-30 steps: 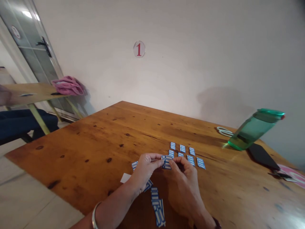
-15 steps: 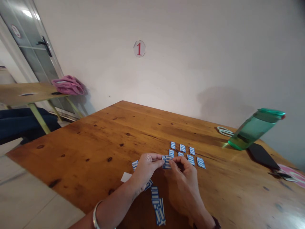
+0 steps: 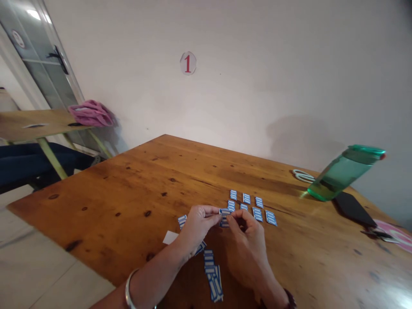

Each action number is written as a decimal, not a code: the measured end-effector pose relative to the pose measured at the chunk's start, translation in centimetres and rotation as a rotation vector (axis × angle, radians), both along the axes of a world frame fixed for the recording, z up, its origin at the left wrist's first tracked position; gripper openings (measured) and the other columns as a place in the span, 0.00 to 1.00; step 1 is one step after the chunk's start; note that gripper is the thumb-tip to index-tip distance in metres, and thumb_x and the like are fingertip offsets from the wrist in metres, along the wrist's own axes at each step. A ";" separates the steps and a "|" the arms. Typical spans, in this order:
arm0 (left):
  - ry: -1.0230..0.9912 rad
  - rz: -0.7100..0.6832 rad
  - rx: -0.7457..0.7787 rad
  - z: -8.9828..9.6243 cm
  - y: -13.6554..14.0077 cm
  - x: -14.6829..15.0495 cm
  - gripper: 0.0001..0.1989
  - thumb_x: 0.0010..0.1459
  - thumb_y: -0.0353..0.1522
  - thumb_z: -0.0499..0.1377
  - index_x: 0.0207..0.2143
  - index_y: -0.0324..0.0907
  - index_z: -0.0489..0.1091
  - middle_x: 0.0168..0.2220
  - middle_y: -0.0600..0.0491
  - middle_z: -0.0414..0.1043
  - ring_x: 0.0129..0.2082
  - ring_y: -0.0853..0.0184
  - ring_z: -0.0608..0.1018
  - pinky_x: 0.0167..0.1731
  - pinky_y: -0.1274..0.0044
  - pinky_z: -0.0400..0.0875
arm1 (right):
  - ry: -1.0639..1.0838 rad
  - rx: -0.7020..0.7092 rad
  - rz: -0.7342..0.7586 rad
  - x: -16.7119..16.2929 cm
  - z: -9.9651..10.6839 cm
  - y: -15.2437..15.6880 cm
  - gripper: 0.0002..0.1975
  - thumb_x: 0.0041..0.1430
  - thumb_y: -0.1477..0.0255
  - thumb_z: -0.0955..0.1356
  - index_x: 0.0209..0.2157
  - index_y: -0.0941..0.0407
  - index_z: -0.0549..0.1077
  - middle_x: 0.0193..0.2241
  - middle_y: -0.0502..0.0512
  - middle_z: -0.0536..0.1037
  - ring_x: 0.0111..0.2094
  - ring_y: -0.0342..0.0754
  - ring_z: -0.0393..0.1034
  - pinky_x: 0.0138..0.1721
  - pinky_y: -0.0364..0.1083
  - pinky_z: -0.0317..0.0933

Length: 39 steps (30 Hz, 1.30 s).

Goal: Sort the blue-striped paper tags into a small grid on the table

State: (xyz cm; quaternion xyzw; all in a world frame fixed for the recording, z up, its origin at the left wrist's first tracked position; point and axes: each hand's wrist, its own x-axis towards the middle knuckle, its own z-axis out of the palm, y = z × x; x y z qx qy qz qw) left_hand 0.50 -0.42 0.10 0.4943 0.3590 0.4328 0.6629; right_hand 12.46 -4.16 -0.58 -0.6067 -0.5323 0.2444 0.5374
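Above the table, a small card with blue-bordered white bars is pinched between both hands. My left hand grips its left side between thumb and fingers. My right hand has thumb and fingertips closed on its right side. Beyond the hands lie several similar blue-and-white cards in loose rows, some partly covered by my right fingers. Nearer me, an overlapping pile of blue-and-white strips rests between my forearms. More pieces and a plain white slip show beside my left forearm.
On the right, a green bottle leans at an angle near a white cable and a black flat case. Dark scissors-like items lie by a pink-and-white sheet. The wooden table meets a wall behind.
My right fingertips have shifted slightly on the card, toward the left. Both hands stay in nearly the same place, and the laid-out cards have not moved.
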 end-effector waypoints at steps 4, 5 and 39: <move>0.001 -0.008 -0.002 0.2 -0.1 0.0 0.10 0.40 0.35 0.63 0.26 0.38 0.77 0.22 0.52 0.74 0.23 0.69 0.72 0.28 0.78 0.66 | -0.009 0.022 -0.002 0.0 -0.1 0.1 0.09 0.49 0.65 0.65 0.21 0.56 0.66 0.17 0.47 0.67 0.20 0.42 0.59 0.21 0.41 0.54; 0.004 -0.006 0.000 0.2 -0.1 0.0 0.10 0.40 0.35 0.64 0.26 0.38 0.77 0.22 0.52 0.75 0.24 0.68 0.73 0.28 0.78 0.66 | -0.007 0.027 -0.003 0.0 -0.1 0.2 0.09 0.49 0.66 0.65 0.21 0.56 0.66 0.17 0.47 0.67 0.20 0.42 0.59 0.21 0.41 0.53; -0.084 0.270 -0.019 1.2 0.8 -1.7 0.08 0.37 0.31 0.64 0.23 0.36 0.73 0.22 0.52 0.74 0.23 0.68 0.75 0.23 0.79 0.70 | -0.216 0.127 0.091 -0.6 -1.4 0.0 0.07 0.55 0.71 0.61 0.33 0.57 0.69 0.27 0.53 0.73 0.27 0.46 0.66 0.28 0.43 0.59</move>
